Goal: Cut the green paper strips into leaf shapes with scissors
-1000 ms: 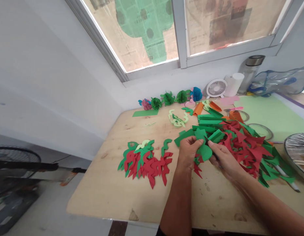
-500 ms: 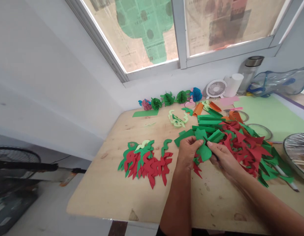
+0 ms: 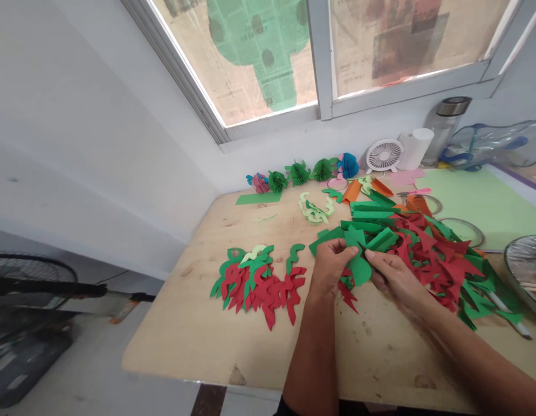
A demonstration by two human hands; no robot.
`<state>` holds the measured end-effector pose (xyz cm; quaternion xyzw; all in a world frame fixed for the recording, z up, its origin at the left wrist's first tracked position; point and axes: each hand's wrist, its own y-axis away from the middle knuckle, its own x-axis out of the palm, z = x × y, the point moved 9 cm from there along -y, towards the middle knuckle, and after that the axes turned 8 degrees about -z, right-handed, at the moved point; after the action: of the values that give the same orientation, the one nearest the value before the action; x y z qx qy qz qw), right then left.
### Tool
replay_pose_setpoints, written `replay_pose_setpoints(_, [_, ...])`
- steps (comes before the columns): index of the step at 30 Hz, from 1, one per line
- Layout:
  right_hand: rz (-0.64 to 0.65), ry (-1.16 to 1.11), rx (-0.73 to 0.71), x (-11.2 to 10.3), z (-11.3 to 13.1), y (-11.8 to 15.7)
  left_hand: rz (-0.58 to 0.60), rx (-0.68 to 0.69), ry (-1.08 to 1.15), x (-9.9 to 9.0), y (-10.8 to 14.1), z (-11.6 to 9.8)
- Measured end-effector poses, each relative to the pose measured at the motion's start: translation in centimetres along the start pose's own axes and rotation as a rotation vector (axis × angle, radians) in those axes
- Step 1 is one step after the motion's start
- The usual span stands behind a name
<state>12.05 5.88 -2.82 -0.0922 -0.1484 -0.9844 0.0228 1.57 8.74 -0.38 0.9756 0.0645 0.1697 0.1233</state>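
Note:
My left hand (image 3: 331, 264) pinches a piece of green paper (image 3: 360, 270) with a cut, curved outline, thumb on top. Close on its right, my right hand (image 3: 391, 271) is closed around scissors (image 3: 364, 253), of which only a dark bit shows at the paper's edge; the rest is hidden by the fingers. Below the green piece, small red scraps (image 3: 348, 296) lie on the table. To the left sits a pile of wavy red cut-outs (image 3: 270, 294) mixed with green cut-outs (image 3: 294, 257) and a pale green one (image 3: 254, 253).
A heap of red scraps (image 3: 450, 263) and folded green strips (image 3: 372, 214) spreads right of my hands on the wooden table (image 3: 198, 341). Behind stand paper pompom figures (image 3: 299, 173), a white fan (image 3: 384, 156) and a bottle (image 3: 445, 127). A foil-lined bowl (image 3: 528, 268) is at the right edge.
The view has shifted slightly. The green paper is tilted a little differently between my hands; both hands keep almost the same place and grip.

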Motion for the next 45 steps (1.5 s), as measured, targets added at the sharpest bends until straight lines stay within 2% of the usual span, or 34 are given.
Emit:
replay_pose_setpoints(30, [0.011, 0.033, -0.023, -0.1, -0.3, -0.5, 0.068, -0.020, -0.024, 0.3, 0.2, 0.3])
replay_pose_setpoints(39, [-0.011, 0.065, -0.033, -0.3, -0.5, -0.7, -0.055, 0.020, -0.006, -0.7, -0.4, 0.1])
replay_pose_setpoints(45, [-0.024, 0.080, -0.039, -0.5, -0.9, -0.9, -0.069, 0.038, -0.018, -0.8, -0.4, 0.0])
